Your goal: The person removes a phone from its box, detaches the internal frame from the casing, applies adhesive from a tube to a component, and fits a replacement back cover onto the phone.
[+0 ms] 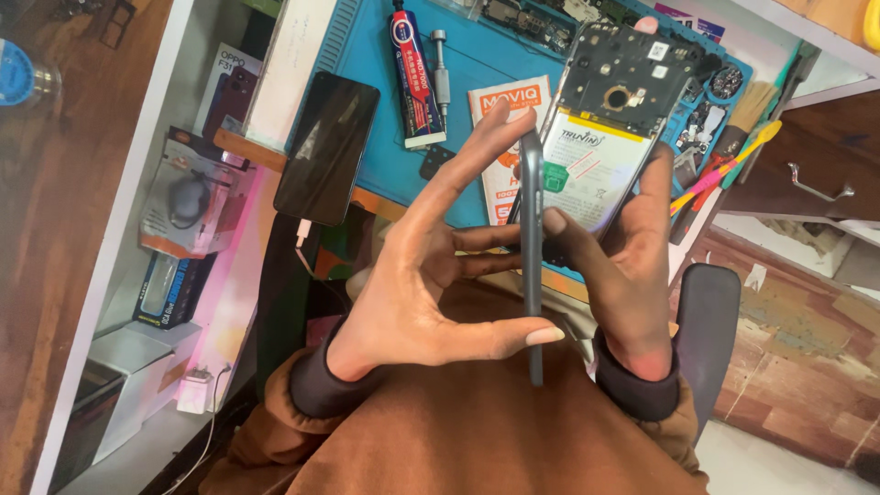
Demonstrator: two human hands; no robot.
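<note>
At the far left, boxed goods [188, 206] are stacked on a white shelf, and a dark phone [327, 147] lies on the blue mat [376, 55] of the desk. A thin grey back cover [532, 257] is held edge-on above the lap, pinched between the left hand [417, 284] and the right hand [623, 275], both grips closed on it. Behind it lies an opened phone [605, 119], its battery exposed.

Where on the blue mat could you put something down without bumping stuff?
The blue mat has a bare patch between the dark phone and the glue tube. The mat's right end is crowded: an opened phone with its battery, small parts and a brush. The left hand and right hand hold a thin grey panel over the near edge.
</note>
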